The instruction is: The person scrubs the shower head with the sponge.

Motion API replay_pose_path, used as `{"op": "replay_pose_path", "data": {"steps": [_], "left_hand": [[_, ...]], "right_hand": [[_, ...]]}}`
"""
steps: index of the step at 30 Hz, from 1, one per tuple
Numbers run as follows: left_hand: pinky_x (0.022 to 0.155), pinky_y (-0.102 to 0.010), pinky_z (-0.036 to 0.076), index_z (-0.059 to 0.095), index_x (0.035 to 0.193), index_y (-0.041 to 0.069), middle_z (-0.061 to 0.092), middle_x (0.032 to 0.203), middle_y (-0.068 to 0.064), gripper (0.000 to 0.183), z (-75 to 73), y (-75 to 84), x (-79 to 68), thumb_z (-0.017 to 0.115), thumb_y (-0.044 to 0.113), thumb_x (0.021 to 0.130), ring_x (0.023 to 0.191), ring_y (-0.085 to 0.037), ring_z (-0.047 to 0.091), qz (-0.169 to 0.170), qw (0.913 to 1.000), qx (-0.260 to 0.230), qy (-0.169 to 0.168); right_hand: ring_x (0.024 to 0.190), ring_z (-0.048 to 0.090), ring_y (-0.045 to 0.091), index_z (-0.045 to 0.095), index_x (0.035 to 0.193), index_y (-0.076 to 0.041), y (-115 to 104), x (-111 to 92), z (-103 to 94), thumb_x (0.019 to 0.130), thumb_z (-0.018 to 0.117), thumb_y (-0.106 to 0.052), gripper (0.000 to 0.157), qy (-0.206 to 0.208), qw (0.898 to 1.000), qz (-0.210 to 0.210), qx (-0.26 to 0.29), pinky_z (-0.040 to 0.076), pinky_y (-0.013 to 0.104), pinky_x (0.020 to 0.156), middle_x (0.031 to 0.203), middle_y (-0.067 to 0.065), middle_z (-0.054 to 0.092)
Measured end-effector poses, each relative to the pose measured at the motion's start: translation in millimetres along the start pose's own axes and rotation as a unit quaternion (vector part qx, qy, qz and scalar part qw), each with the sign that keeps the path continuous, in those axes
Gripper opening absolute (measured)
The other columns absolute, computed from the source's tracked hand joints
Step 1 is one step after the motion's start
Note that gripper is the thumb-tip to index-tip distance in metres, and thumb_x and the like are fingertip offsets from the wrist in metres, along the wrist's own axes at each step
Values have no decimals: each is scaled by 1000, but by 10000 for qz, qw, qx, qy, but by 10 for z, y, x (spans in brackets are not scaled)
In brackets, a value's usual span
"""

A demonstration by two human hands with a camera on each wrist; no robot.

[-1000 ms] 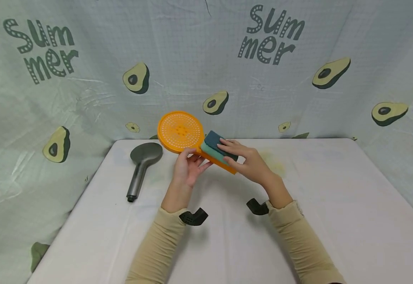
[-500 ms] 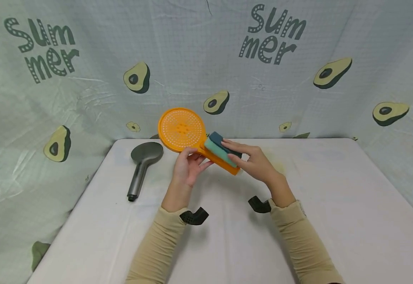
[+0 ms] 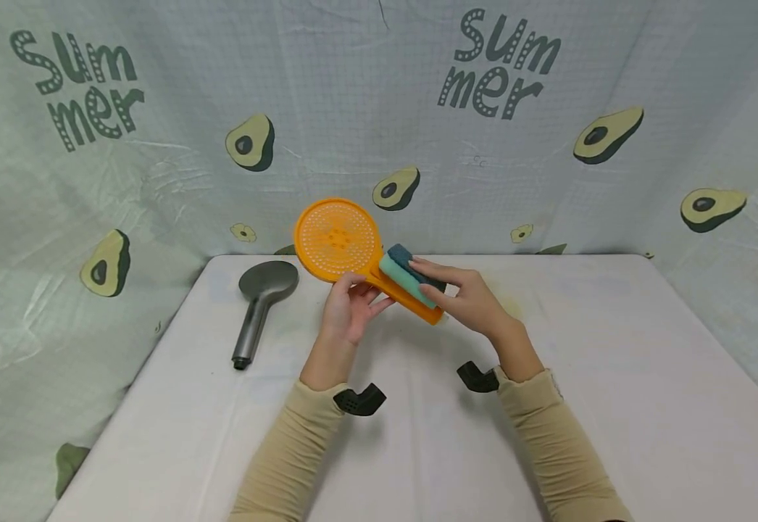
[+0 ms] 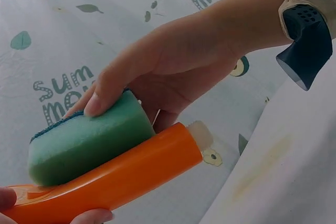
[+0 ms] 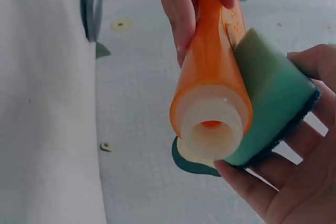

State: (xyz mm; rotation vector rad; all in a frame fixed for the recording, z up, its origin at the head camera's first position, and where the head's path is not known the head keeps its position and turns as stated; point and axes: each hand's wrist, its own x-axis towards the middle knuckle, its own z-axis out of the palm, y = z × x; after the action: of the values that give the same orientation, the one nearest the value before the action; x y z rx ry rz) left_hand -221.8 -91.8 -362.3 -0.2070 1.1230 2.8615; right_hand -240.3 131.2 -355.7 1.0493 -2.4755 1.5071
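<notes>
An orange shower head [image 3: 338,239] with a round perforated face is held above the table, its handle slanting down to the right. My left hand [image 3: 346,312] grips it at the neck, just below the face. My right hand [image 3: 473,301] pinches a sponge [image 3: 408,281], green with a dark blue scouring side, between thumb and fingers. The sponge's green side lies against the orange handle [image 4: 115,179] in the left wrist view. A whitish hollow connector [image 5: 212,129] ends the handle in the right wrist view. The left fingertips partly cover the neck there.
A dark grey shower head [image 3: 264,297] lies on the white table [image 3: 418,435], left of my left hand. Behind the table hangs a pale curtain [image 3: 327,87] printed with avocados and lettering. Black camera mounts [image 3: 359,400] sit on both wrists.
The sponge has slid a little rightward along the handle with my right hand and tipped, showing more green side. The orange shower head and left hand have shifted slightly right.
</notes>
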Motion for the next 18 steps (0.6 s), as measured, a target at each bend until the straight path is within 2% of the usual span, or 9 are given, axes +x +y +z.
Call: {"op": "replay_pose_path", "data": {"steps": [2, 6, 8, 10, 14, 16, 18], "left_hand": [[105, -63, 39, 39, 145, 0, 55, 131, -19, 44, 0, -1, 0, 38, 7, 101, 108, -30, 62, 2, 10000, -33, 79], [108, -63, 36, 38, 144, 2, 56, 127, -18, 45, -11, 30, 11, 39, 6, 99, 109, -31, 60, 75, 9995, -240, 182], [108, -63, 35, 38, 143, 3, 56, 126, -17, 45, -16, 42, 17, 39, 6, 99, 110, -31, 60, 99, 9995, -274, 156], [108, -64, 35, 39, 143, 3, 57, 125, -17, 44, -18, 40, 20, 39, 7, 99, 110, -31, 61, 69, 9996, -243, 94], [107, -63, 36, 40, 142, 1, 58, 126, -18, 42, -8, 4, 17, 37, 8, 100, 111, -31, 62, -107, 9999, -88, -61], [107, -63, 36, 41, 141, 1, 58, 126, -18, 41, -2, -7, 17, 36, 8, 101, 112, -32, 61, -176, 9998, -79, -71], [107, -63, 36, 41, 140, 1, 58, 126, -19, 40, -5, -4, 20, 37, 8, 101, 112, -32, 61, -176, 9997, -146, 20]], "right_hand": [[130, 56, 29, 61, 143, -7, -2, -9, -7, 102, 65, -11, 42, 8, 10000, 78, -61, 48, 45, 104, 147, 11, 56], [116, 63, 27, 62, 142, -8, 42, -81, -103, 103, 63, -13, 39, 9, 9975, 696, 145, 52, 34, 95, 142, 12, 60], [113, 63, 27, 63, 141, -8, 65, -103, -134, 103, 63, -13, 38, 49, 9963, 835, 213, 52, 34, 93, 141, 13, 61], [119, 61, 28, 62, 142, -8, 71, -95, -130, 104, 62, -14, 39, 34, 9972, 719, 225, 51, 39, 98, 143, 12, 60], [133, 54, 29, 60, 145, -10, 64, -30, -65, 103, 64, -15, 42, -1, 9997, 221, 58, 44, 50, 108, 148, 10, 55], [134, 53, 29, 59, 145, -10, 69, -12, -46, 103, 63, -15, 42, -22, 9999, 130, -16, 44, 50, 108, 149, 9, 55], [129, 57, 29, 60, 144, -10, 77, -20, -56, 103, 64, -15, 42, -35, 9997, 244, -52, 48, 47, 104, 147, 10, 57]]}}
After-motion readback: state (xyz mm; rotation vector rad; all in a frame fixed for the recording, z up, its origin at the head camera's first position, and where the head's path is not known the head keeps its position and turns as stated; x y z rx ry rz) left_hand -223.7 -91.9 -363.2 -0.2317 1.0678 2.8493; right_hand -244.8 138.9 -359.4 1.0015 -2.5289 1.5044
